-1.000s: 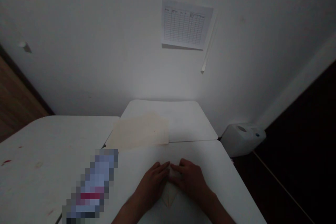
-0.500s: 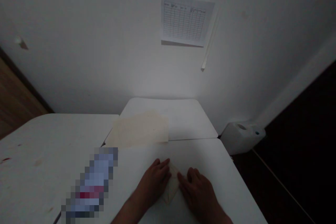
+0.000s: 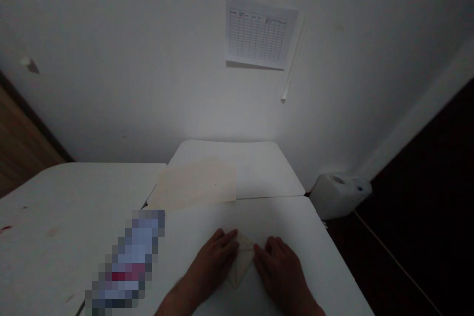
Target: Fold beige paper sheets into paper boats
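A small folded piece of cream paper (image 3: pixel 242 261) lies on the white table (image 3: pixel 296 227) close to me, its near end a point. My left hand (image 3: pixel 213 264) lies flat on the paper's left side with its fingers stretched out. On the paper's right side rests my right hand (image 3: pixel 281 271), fingers also extended and pressed to the table. The two hands are a little apart, with the paper showing between them. Neither hand grips anything.
A stack of cream sheets (image 3: pixel 196 185) lies further back across the table joint. A blurred-out patch (image 3: pixel 128 261) covers something at the left. A ruled chart (image 3: pixel 259 34) hangs on the wall. A white container (image 3: pixel 340 192) stands on the dark floor at right.
My right hand has slid away from the left, to the right along the paper. The fingertips touched a second ago; the folded paper now shows between them.
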Demonstrator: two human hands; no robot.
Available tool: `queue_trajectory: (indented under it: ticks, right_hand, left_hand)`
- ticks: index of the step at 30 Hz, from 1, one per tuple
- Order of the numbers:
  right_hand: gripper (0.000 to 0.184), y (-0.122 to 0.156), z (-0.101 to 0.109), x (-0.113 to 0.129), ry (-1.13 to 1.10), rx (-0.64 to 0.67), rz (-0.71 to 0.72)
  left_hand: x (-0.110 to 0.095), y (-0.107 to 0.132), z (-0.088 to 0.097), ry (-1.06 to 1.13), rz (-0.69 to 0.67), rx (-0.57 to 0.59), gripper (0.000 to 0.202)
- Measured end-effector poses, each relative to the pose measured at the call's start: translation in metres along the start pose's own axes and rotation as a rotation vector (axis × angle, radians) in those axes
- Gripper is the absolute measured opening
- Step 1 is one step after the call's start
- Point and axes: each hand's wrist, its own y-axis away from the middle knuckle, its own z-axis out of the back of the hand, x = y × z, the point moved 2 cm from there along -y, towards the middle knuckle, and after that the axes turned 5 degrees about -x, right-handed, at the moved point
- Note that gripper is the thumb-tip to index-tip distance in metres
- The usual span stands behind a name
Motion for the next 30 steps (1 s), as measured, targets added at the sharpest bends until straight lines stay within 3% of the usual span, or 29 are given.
queue_trajectory:
  ticks: [5,13,18,22,30]
  right_hand:
    - [0.017,-0.007,0.002,-0.002,-0.093,-0.001,-0.004]
    - [0.011,-0.026,0.004,0.004,-0.184,0.048,-0.218]
    - [0.01,-0.031,0.004,0.006,-0.189,0.107,-0.352]
    - [0.006,-0.032,0.004,0.006,-0.201,0.102,-0.4]
    - [0.006,-0.035,0.003,0.006,-0.233,0.083,-0.345]
  left_hand:
    - [-0.001,0.013,0.005,0.06,0.018,-0.012,0.027]
    - [0.002,0.006,-0.012,0.037,0.153,-0.171,0.022]
    - [0.003,0.008,-0.012,-0.021,0.298,-0.252,0.026]
    - [0.002,0.009,-0.011,-0.051,0.404,-0.199,0.03]
    - [0.005,0.002,-0.007,-0.016,0.528,-0.124,0.034]
